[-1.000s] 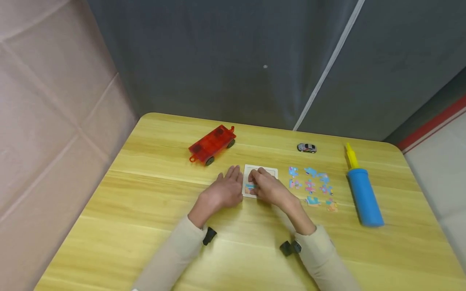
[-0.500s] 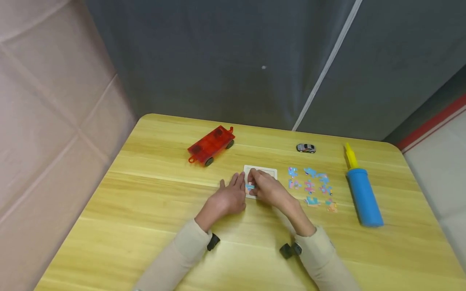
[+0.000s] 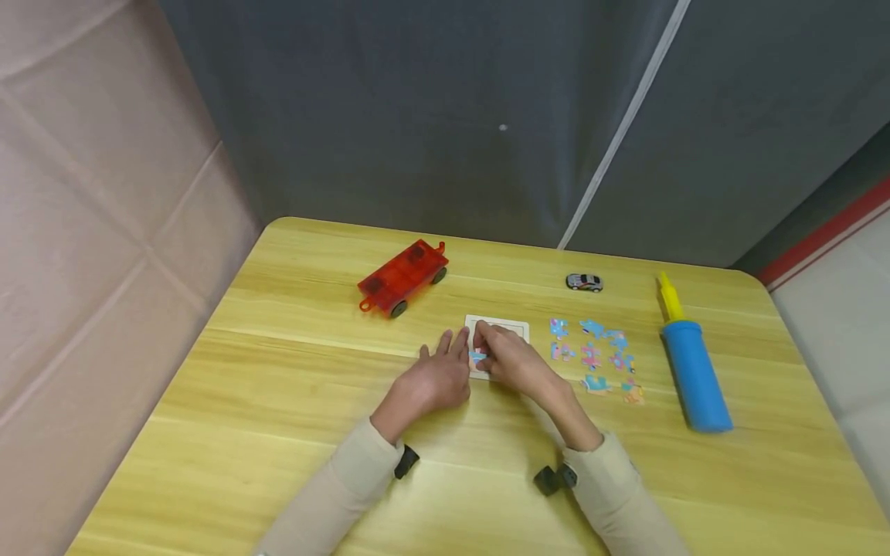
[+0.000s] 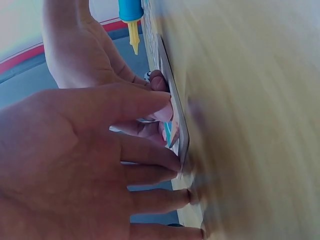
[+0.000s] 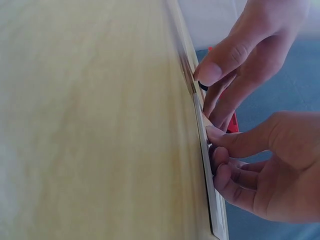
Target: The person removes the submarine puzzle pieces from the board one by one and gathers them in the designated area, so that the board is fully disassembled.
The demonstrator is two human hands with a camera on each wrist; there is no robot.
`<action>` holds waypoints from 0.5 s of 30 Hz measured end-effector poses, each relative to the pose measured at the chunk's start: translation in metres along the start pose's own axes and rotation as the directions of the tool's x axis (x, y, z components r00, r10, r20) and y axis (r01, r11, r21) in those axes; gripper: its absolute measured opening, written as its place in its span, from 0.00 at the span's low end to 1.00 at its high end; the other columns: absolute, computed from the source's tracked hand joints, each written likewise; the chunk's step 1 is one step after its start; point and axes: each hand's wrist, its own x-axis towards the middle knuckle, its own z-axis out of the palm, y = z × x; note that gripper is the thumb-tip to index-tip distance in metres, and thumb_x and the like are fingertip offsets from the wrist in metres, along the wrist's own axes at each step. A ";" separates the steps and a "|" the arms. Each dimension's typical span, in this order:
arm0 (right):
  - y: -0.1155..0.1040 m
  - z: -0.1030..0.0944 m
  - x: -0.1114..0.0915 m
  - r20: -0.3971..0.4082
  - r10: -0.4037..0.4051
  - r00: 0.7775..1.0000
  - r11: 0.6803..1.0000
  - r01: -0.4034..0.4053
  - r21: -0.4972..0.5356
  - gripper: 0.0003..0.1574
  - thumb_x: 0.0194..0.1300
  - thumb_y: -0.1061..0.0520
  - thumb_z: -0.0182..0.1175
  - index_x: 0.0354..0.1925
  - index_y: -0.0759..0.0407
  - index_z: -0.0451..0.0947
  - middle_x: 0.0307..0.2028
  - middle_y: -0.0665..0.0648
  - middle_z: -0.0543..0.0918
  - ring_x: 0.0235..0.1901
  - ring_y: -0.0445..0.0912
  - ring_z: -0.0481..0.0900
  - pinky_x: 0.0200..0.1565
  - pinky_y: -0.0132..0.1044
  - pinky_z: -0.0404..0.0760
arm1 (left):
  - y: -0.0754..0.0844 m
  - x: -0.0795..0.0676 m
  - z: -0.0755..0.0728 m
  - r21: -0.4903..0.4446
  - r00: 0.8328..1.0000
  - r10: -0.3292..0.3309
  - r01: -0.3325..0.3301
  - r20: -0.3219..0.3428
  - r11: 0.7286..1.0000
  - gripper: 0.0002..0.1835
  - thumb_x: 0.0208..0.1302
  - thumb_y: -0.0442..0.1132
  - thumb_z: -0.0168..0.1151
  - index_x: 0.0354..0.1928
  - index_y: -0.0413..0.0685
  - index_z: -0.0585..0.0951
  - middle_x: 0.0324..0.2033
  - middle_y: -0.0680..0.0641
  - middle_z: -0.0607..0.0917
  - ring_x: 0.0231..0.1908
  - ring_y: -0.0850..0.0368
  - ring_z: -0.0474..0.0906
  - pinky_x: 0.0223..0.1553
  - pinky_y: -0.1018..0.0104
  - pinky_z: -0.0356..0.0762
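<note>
A small white puzzle tray [image 3: 516, 327] lies flat on the table with my hands over its near part. A jigsaw piece [image 3: 476, 361] in blue and peach shows in its near left corner, between the two hands. The curled thumb and fingers of my right hand [image 3: 513, 360] pinch at this piece, their tips partly hidden. My left hand [image 3: 436, 380] has its fingers extended, the tips touching the tray's left edge and the table. In the left wrist view, the jigsaw piece [image 4: 174, 131] sits against the thin tray [image 4: 183, 125].
Several loose jigsaw pieces [image 3: 591, 355] are spread right of the tray. Beyond them lies a blue hand pump [image 3: 697, 378] with a yellow nozzle. A silver toy car [image 3: 584, 283] stands farther back, and a red toy wagon [image 3: 405, 278] at back left.
My left hand has moved slightly right and nearer the body, its fingertips now over the tray's left edge. The right hand stays at the piece, with barely any motion.
</note>
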 end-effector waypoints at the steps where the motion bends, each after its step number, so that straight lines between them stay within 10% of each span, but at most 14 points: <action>1: 0.004 0.003 0.001 0.001 0.003 1.000 1.000 -0.003 -0.001 0.21 0.68 0.68 0.74 0.43 0.50 0.72 0.32 0.49 0.76 0.31 0.42 0.74 0.32 0.35 0.76 | 0.001 0.000 0.000 -0.001 1.000 -0.001 0.001 0.001 1.000 0.41 0.83 0.43 0.53 0.88 0.34 0.49 0.90 0.41 0.38 0.88 0.38 0.34 0.80 0.25 0.55; 6: -0.001 0.003 -0.002 -0.027 -0.009 1.000 1.000 0.009 -0.021 0.21 0.69 0.69 0.72 0.42 0.50 0.71 0.31 0.49 0.76 0.30 0.43 0.73 0.30 0.35 0.74 | 0.006 0.000 0.001 0.019 0.999 -0.044 0.044 0.013 0.999 0.39 0.85 0.43 0.51 0.88 0.35 0.50 0.90 0.43 0.38 0.89 0.38 0.34 0.78 0.22 0.54; 15: -0.049 -0.059 -0.020 0.053 0.145 0.988 0.961 -0.154 0.229 0.06 0.79 0.71 0.59 0.41 0.64 0.77 0.24 0.57 0.82 0.23 0.42 0.77 0.32 0.33 0.77 | 0.014 0.001 0.001 0.031 0.996 -0.089 0.089 -0.006 0.996 0.39 0.84 0.44 0.55 0.87 0.36 0.56 0.90 0.45 0.40 0.89 0.38 0.37 0.75 0.17 0.55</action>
